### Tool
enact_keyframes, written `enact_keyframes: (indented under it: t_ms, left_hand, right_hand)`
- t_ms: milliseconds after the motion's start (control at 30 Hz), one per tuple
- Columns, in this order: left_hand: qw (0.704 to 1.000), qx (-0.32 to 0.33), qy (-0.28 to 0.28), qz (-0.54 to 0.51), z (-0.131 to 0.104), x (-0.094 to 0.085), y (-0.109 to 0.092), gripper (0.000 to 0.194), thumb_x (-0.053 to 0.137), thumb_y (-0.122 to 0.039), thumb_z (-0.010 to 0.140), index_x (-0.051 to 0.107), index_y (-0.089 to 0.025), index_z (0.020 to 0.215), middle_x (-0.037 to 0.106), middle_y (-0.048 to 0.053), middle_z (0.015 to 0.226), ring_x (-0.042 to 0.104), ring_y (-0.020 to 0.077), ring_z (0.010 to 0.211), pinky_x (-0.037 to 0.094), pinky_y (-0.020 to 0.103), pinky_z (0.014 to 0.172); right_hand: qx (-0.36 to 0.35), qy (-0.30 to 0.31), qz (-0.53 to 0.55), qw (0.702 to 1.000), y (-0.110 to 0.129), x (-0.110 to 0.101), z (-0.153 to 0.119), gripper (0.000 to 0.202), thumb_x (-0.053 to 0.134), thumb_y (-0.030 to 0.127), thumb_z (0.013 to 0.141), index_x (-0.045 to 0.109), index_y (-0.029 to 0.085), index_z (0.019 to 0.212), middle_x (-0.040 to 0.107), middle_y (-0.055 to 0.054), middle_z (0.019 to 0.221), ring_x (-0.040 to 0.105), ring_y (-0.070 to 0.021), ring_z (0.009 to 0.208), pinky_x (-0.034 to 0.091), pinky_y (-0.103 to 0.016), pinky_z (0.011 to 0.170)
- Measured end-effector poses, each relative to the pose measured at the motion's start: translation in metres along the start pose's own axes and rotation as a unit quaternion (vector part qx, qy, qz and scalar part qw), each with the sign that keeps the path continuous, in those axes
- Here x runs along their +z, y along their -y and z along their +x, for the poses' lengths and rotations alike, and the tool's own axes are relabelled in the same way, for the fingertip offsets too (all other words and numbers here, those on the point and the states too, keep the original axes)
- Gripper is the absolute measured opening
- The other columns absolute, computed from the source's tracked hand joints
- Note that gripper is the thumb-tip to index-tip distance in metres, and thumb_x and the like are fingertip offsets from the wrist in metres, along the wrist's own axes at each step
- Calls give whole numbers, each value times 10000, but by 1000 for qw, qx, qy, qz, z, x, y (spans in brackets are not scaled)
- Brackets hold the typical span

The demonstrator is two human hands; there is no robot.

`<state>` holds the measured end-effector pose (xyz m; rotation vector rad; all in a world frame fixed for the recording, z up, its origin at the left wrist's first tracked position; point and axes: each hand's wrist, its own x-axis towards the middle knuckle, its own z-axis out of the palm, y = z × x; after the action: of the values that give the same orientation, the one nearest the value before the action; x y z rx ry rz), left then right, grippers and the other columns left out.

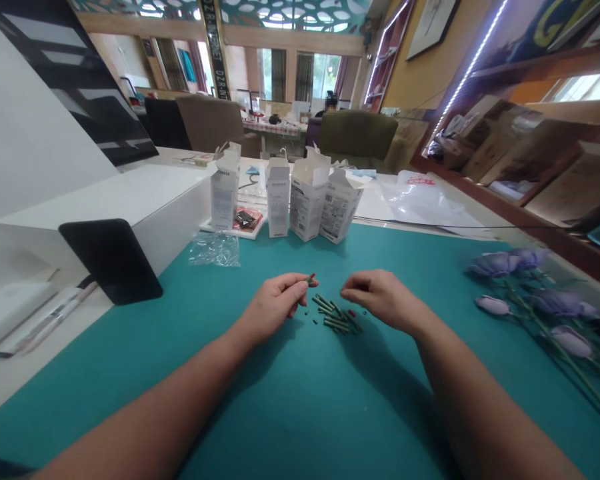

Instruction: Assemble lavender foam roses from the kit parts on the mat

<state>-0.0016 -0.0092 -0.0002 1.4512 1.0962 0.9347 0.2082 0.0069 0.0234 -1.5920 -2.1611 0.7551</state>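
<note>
My left hand (280,300) is closed in a pinch on a small green stick with a red tip (312,277), held above the teal mat. Facing it across a short gap, my right hand (377,297) has its fingers pressed together; whether anything is between them I cannot make out. Below and between the two hands lies a loose pile of short dark green sticks (336,323), like cut stem pieces. A small red bit (352,313) sits at the pile's right side, and tiny green scraps are scattered around it.
Open white cartons (307,200) stand along the mat's back edge, near a crumpled clear plastic bag (215,249). A black tablet-like panel (111,260) leans against a white box (175,213) on the left. Purple artificial-looking flowers (495,264) lie at right.
</note>
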Motion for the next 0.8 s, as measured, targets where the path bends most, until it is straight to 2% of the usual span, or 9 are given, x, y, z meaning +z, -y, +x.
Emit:
enact_keyframes:
  t_ms: [67,133,267,433,567,667,800]
  left_hand:
    - [1000,-13,-12,-24,1,-1,0,396,511,-393,810,656,-128,1065,522,-11,682,385,74,492,292,205,460]
    - [999,-24,-17,-41,2,-2,0,396,521,-382,799,653,-127,1071,524,-12,689,383,70,488,280,204,456]
    - [998,-31,-19,-48,3,-2,1,381,542,-368,782,661,-131,1056,534,-11,689,391,67,492,280,203,463]
    - [998,-31,-15,-43,3,-3,3,395,539,-372,777,661,-133,1068,536,-7,700,390,70,491,286,207,461]
    - [998,-33,-18,-41,3,-2,1,386,537,-358,772,666,-138,1062,543,-6,698,394,70,492,289,205,463]
    - [999,-33,-20,-31,3,-1,2,372,543,-348,771,673,-138,1049,545,-4,697,404,76,505,303,211,478]
    - [1000,-21,-8,-3,2,-1,4,360,523,-354,797,671,-149,1055,544,-8,700,396,82,508,316,219,494]
  right_hand:
    - [26,57,-152,986,-3,-3,-1,145,576,218,752,706,223,688,664,-17,638,555,-145,577,324,-251,507]
    - [53,97,-257,960,-3,-2,-2,152,573,207,743,723,226,739,701,-47,718,588,-170,626,294,-262,500]
    - [77,123,-330,933,-4,6,-2,196,564,207,726,733,212,824,722,-103,815,640,-225,709,277,-277,497]
    - [79,130,-338,929,-5,16,0,220,559,159,691,732,194,823,719,-136,835,653,-246,725,293,-278,496]
    - [81,122,-338,930,-3,10,-2,194,551,164,695,716,194,791,706,-123,795,633,-229,685,288,-278,492]
    - [75,73,-277,955,1,-3,-7,101,556,201,701,655,213,720,667,-57,707,566,-175,610,279,-267,484]
    - [4,33,-116,993,9,-12,-11,79,515,146,675,538,220,660,571,28,613,469,-116,557,298,-237,487]
